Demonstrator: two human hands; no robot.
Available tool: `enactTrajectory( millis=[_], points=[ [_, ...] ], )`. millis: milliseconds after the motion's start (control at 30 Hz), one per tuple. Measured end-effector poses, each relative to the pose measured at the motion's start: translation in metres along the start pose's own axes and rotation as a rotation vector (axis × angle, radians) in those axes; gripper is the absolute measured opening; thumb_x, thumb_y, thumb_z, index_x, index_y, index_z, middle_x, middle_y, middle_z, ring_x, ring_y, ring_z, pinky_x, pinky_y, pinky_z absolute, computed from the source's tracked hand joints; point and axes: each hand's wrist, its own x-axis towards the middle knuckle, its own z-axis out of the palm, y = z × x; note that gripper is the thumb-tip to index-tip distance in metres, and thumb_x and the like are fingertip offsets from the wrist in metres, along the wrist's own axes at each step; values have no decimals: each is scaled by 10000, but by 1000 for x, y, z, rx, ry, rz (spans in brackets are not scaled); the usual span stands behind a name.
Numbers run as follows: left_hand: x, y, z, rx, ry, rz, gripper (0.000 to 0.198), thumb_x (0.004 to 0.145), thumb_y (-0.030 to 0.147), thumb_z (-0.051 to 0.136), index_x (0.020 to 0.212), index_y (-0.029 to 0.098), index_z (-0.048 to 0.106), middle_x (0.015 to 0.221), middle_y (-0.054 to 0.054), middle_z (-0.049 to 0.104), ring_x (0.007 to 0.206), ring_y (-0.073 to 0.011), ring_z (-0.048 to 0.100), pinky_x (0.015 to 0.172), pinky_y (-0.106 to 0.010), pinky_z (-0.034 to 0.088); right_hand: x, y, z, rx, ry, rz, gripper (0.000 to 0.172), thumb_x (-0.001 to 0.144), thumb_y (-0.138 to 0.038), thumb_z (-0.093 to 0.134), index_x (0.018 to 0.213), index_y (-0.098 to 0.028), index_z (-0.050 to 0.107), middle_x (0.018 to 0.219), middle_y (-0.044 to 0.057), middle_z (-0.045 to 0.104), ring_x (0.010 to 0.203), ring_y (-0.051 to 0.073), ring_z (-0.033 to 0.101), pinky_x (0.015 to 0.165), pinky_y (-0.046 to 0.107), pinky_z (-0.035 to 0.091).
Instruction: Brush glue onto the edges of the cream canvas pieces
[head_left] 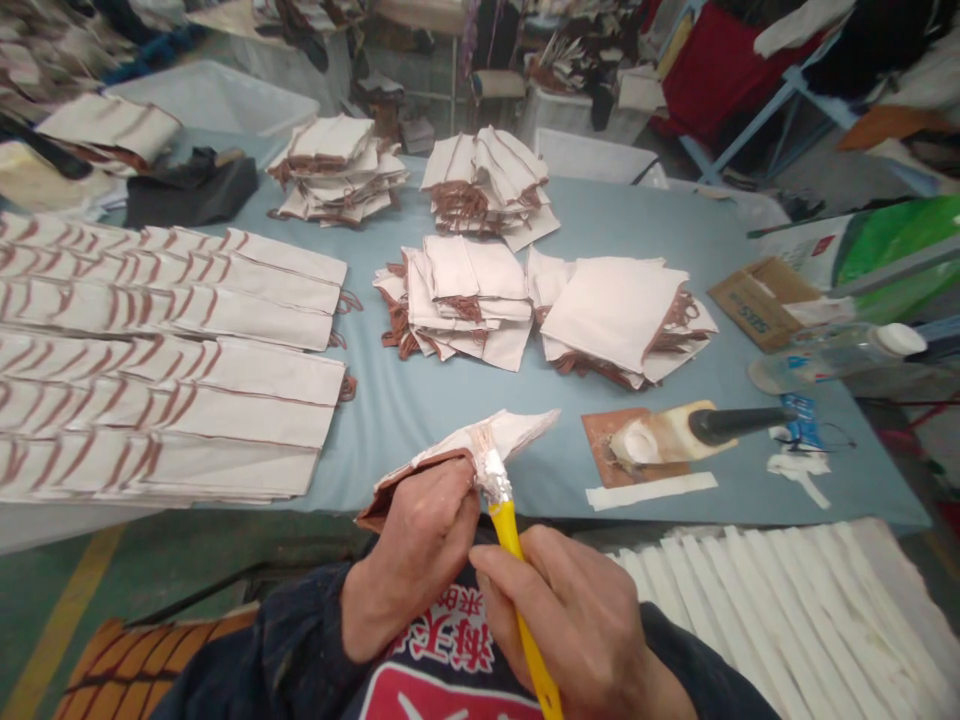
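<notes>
In the head view, my right hand [577, 610] is closed around the yellow handle of a paintbrush [510, 530]. The brush's metal collar is coated in white, and its bristles rest on a white fabric piece with brown trim [442, 440]. My left hand [420, 545] grips that piece by its near edge, the fingers curled over it; the fingertips are partly hidden. Right of the piece, a whitish glue pot [660, 435] with a dark handle lies on a brown board [600, 440]. A white strip [652, 490] lies just in front of the board.
Overlapping rows of white pieces [165, 360] cover the table's left. Several stacks [465, 300] stand across the middle and back. At the right are a clear bottle [832, 355], a small cardboard box [765, 300] and a blue packet [802, 420]. White strips [795, 600] lie below the table's front edge.
</notes>
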Motion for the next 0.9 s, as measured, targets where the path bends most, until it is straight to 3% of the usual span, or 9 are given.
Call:
enactTrajectory(
  millis=[167, 300, 467, 633, 800, 900],
  points=[
    [0, 2, 4, -53, 109, 3, 281, 982, 38, 454, 778, 219, 518, 707, 4, 621, 616, -145, 596, 601, -244, 471, -9, -8, 5, 176, 132, 110, 149, 1014, -109, 548, 1006, -193, 671, 654, -24, 548, 523, 126, 513, 487, 276, 404],
    [0, -7, 5, -21, 160, 63, 290, 965, 16, 488, 768, 228, 474, 676, 24, 568, 608, -140, 570, 596, -247, 447, -18, -13, -3, 365, 279, 331, 191, 1013, -158, 530, 927, -254, 671, 628, -31, 532, 479, 136, 494, 445, 290, 387],
    [4, -15, 4, -5, 162, 181, 307, 924, -32, 503, 787, 236, 444, 663, 40, 509, 616, -139, 543, 605, -254, 434, -21, 6, -20, 559, 378, 569, 161, 1009, -305, 600, 934, -228, 719, 561, -35, 489, 436, 138, 472, 399, 276, 369],
    [6, -19, 4, -33, 134, 231, 313, 906, -56, 495, 801, 235, 454, 666, 31, 538, 634, -143, 562, 621, -256, 460, -15, 16, -15, 430, 337, 639, 183, 972, -289, 646, 816, -232, 723, 557, -35, 572, 464, 143, 545, 463, 274, 455],
    [4, -22, 6, -65, 137, 254, 309, 846, -64, 460, 786, 239, 454, 652, 29, 537, 615, -147, 553, 569, -261, 440, -11, 4, -13, 508, 191, 541, 223, 966, -220, 592, 773, -235, 702, 493, -64, 544, 395, 115, 496, 457, 255, 443],
    [3, -23, 6, -67, 141, 245, 308, 860, -64, 469, 798, 238, 458, 660, 32, 534, 617, -144, 547, 566, -257, 438, -13, 8, -16, 499, 232, 594, 270, 988, -268, 578, 753, -228, 704, 497, -47, 533, 416, 131, 514, 445, 263, 426]
  ],
)
